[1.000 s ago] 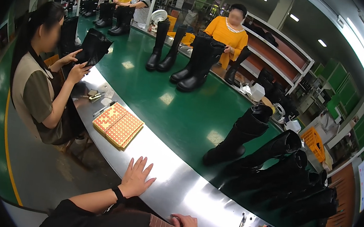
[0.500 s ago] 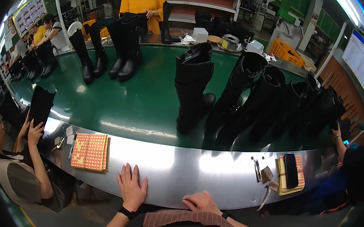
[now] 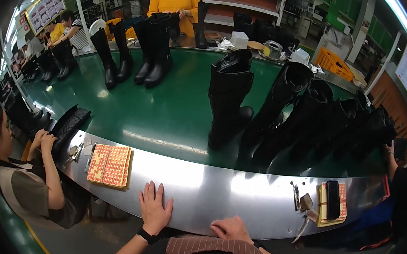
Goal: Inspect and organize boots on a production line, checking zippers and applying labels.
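My left hand (image 3: 155, 211) lies flat on the steel table edge (image 3: 188, 184), fingers spread, holding nothing. To its right, my right hand (image 3: 233, 229) rests on the same edge with its fingers curled in, and nothing shows in them. A stack of sheets with red round stickers (image 3: 109, 166) sits to the left of my left hand. Ahead of my hands, a tall black boot (image 3: 230, 97) stands on the green belt, touched by neither hand.
More black boots (image 3: 286, 105) stand at the right, others (image 3: 158, 49) at the far left. A phone (image 3: 332, 200) tops another sticker stack beside small snips (image 3: 296, 198). A co-worker at left handles a black boot (image 3: 71, 129); one in yellow (image 3: 188, 5) stands across the belt.
The view has swung slightly left, so the scene sits further right. The left co-worker's boot has gone from upright to tilted, lower at the table. My hands stay put on the steel.
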Available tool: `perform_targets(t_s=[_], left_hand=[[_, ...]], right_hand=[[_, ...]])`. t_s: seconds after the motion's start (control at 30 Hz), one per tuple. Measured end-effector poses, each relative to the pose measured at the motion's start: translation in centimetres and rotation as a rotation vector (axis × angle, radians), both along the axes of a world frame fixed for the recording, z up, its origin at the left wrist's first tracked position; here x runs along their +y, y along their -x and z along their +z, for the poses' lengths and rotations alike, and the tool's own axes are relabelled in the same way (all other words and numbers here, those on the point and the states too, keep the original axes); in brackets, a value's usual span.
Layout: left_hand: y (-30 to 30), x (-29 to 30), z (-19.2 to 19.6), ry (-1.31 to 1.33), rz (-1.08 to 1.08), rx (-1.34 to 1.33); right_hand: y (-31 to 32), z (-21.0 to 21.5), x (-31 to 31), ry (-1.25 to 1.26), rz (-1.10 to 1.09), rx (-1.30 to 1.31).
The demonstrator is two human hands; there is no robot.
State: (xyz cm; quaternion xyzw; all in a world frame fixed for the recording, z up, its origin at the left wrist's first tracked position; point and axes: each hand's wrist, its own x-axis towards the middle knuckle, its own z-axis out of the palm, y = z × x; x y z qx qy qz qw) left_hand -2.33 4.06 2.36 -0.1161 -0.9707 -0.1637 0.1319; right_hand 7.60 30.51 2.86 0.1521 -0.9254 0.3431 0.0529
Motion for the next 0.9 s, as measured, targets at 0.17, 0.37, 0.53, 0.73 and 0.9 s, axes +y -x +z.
perform_targets(t_s=[0.17, 0.37, 0.53, 0.73, 0.9], left_hand=[[-0.1, 0.0, 0.3, -0.008, 0.047, -0.003], [0.1, 0.0, 0.2, 0.025, 0.025, 0.019], [0.1, -0.3, 0.8, 0.023, 0.019, 0.039], [-0.9, -0.2, 0.9, 0.027, 0.037, -0.008], [-0.7, -0.1, 0.3, -0.009, 0.03, -0.026]], right_hand=[[0.4, 0.8, -0.2, 0.064, 0.0, -0.028], [0.1, 1.2, -0.6, 0.03, -0.038, -0.084], [0.3, -0.2, -0.4, -0.001, -0.028, -0.014], [-1.7, -1.0, -0.9, 0.136, -0.109, -0.017], [-0.7, -1.0, -0.3, 0.058, -0.093, -0.21]])
